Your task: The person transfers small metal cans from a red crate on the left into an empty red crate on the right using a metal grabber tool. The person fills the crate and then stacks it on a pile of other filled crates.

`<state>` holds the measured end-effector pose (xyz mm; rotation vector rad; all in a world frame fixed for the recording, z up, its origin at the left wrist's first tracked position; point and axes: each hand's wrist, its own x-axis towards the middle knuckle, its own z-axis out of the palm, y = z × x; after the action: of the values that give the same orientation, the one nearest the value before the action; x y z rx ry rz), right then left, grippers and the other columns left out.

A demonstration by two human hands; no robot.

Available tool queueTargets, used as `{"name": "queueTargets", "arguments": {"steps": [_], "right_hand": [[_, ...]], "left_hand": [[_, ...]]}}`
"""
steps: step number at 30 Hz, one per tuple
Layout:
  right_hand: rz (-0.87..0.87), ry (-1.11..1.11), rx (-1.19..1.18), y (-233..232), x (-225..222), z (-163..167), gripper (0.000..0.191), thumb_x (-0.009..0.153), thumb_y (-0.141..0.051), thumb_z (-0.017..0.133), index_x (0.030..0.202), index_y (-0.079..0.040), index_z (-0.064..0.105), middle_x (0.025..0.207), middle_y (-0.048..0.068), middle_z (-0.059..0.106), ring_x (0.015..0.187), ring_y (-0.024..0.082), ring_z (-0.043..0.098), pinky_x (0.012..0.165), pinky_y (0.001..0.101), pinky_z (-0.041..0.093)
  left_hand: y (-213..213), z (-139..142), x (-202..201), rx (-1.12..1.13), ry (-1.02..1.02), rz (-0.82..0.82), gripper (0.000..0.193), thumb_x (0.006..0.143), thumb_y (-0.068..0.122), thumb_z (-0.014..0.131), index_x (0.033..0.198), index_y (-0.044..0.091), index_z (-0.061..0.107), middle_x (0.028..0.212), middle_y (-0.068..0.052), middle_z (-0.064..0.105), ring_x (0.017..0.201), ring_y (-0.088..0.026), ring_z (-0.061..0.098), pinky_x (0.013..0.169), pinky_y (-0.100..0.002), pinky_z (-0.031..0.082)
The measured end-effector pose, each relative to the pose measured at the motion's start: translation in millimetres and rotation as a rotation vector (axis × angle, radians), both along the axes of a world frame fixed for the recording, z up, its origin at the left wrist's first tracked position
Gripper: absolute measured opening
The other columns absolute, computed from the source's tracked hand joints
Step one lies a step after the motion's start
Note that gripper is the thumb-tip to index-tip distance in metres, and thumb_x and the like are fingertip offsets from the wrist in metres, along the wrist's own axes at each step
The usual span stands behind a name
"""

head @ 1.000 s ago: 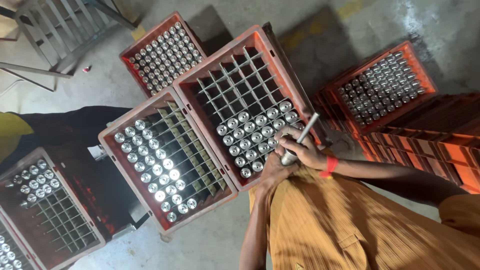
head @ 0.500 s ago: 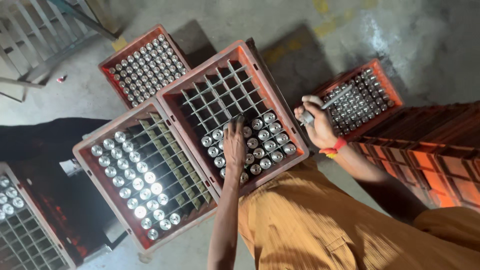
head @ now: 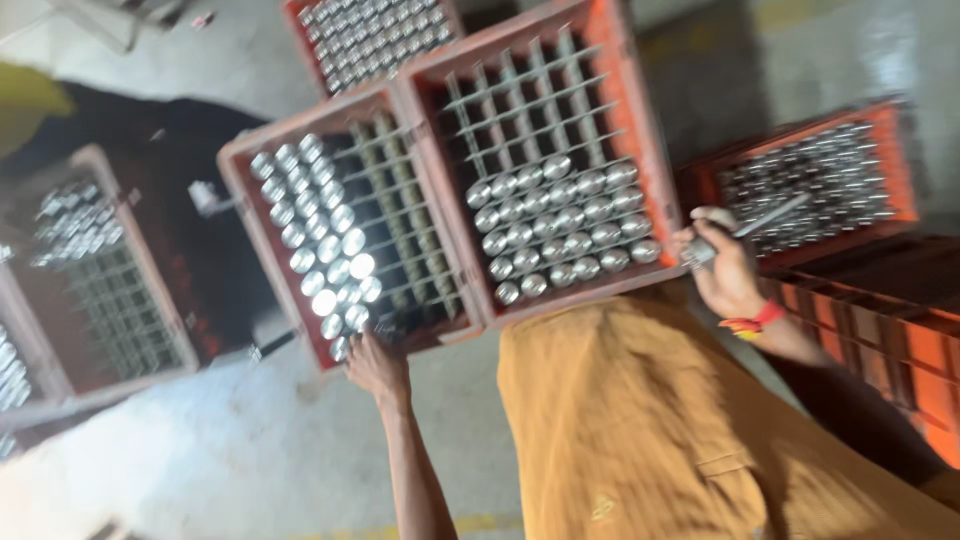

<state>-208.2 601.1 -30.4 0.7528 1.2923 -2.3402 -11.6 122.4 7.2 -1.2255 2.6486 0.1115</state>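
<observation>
My left hand (head: pixel 378 365) reaches forward and grips the near rim of the left red crate (head: pixel 236 172), which is partly filled with silver-capped bottles (head: pixel 325 262). My right hand (head: pixel 726 272), with a red band at the wrist, is closed around a thin metal rod (head: pixel 768 218) that points right. It sits at the near right corner of the middle red crate (head: pixel 640 130). That crate's near rows hold capped bottles (head: pixel 560 222) and its far cells stand empty. My mustard shirt (head: pixel 640 430) hides the floor below.
A full red crate (head: pixel 900 150) of capped bottles stands right of my right hand, with empty orange crates (head: pixel 900 340) below it. Another full crate (head: pixel 365 30) lies at the top. More crates (head: pixel 90 270) and a dark-clothed person (head: pixel 130 120) are at the left.
My left hand left the middle crate's bottles and moved down-left to the left crate's near rim. My right hand with the rod came from the right crate to the middle crate's corner.
</observation>
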Motion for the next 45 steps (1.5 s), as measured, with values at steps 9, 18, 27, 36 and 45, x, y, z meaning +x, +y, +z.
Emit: {"name": "queueTargets", "arguments": {"steps": [9,18,27,36,45], "right_hand": [[0.186,0.197,-0.043,-56,3,13,0.011,0.104,-0.002,0.057,0.112,-0.004,0.064,0.095,0.008,0.065,0.086,0.018,0.066,0.083,0.0354,0.055],[0.215,0.120,-0.016,-33,24,-4,0.011,0.104,-0.003,0.057,0.113,-0.002,0.063,0.097,0.006,0.063,0.089,0.017,0.066,0.085,0.0348,0.054],[0.155,-0.003,0.085,-3,27,-9,0.014,0.104,-0.009,0.057,0.118,-0.007,0.059,0.101,0.005,0.064,0.093,0.016,0.067,0.089,0.0324,0.057],[0.258,0.203,0.005,-124,-3,73,0.018,0.098,-0.004,0.061,0.116,-0.002,0.060,0.099,0.003,0.061,0.085,0.016,0.066,0.076,0.0295,0.056],[0.459,0.340,-0.075,-117,13,79,0.013,0.104,-0.007,0.056,0.116,-0.003,0.058,0.088,0.004,0.059,0.084,0.012,0.061,0.079,0.0296,0.054]], "left_hand": [[-25,-54,30,-0.084,0.067,-0.087,0.042,0.087,0.044,0.081,0.116,0.016,0.071,0.123,-0.014,0.068,0.104,-0.037,0.070,0.080,-0.052,0.053],[-24,-6,6,0.063,0.035,-0.061,0.040,0.075,0.040,0.085,0.103,0.013,0.078,0.106,-0.014,0.073,0.096,-0.037,0.072,0.079,-0.050,0.056],[-8,54,23,0.834,1.324,0.066,0.050,0.091,0.022,0.081,0.132,0.000,0.064,0.130,-0.008,0.067,0.119,-0.019,0.065,0.104,-0.033,0.051],[206,39,-125,1.113,0.807,-0.218,0.050,0.081,0.007,0.081,0.126,-0.004,0.061,0.101,-0.008,0.075,0.089,-0.013,0.069,0.081,-0.034,0.055],[215,62,-139,1.226,0.117,-0.325,0.037,0.072,0.018,0.087,0.102,-0.001,0.077,0.091,-0.014,0.078,0.081,-0.019,0.074,0.077,-0.035,0.059]]}}
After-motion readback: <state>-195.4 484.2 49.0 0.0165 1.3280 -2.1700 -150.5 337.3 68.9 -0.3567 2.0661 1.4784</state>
